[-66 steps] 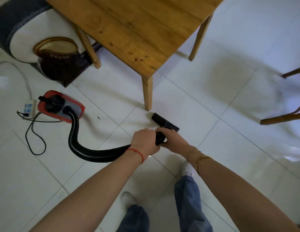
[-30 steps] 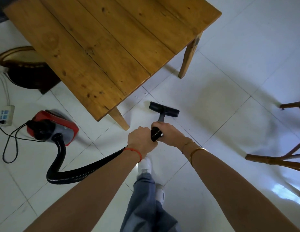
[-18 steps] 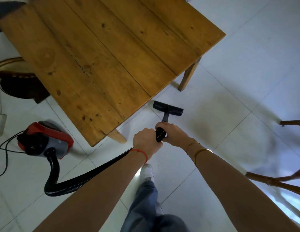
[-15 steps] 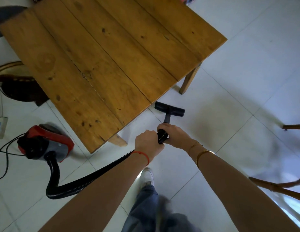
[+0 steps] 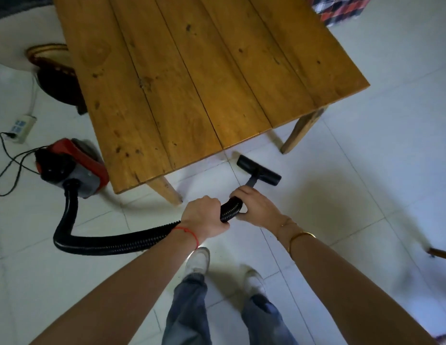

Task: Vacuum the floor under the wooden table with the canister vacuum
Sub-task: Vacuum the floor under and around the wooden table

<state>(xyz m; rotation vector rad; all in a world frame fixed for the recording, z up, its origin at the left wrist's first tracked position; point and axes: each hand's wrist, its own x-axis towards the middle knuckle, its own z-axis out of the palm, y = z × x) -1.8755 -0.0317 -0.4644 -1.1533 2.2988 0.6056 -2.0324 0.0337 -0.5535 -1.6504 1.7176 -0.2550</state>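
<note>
The wooden table (image 5: 197, 78) fills the upper middle of the head view, with two legs showing at its near edge. A red and grey canister vacuum (image 5: 72, 168) sits on the white tile floor by the table's near left corner. Its black ribbed hose (image 5: 117, 242) loops across the floor to my hands. My left hand (image 5: 204, 216) grips the hose end, and my right hand (image 5: 254, 205) grips it just ahead. The black floor nozzle (image 5: 259, 170) rests on the tiles just outside the table's near edge, between the two legs.
A white power strip (image 5: 21, 128) with a black cord (image 5: 7, 168) lies at the left. A dark round stool (image 5: 55, 78) stands behind the vacuum. A wooden chair leg (image 5: 441, 253) pokes in at the right edge. A checkered cloth (image 5: 341, 7) lies top right. My feet (image 5: 199, 262) stand below my hands.
The view has shifted, so the table and vacuum now lie further right and closer. The nozzle stays near the table's near edge, and both hands keep their grip on the hose.
</note>
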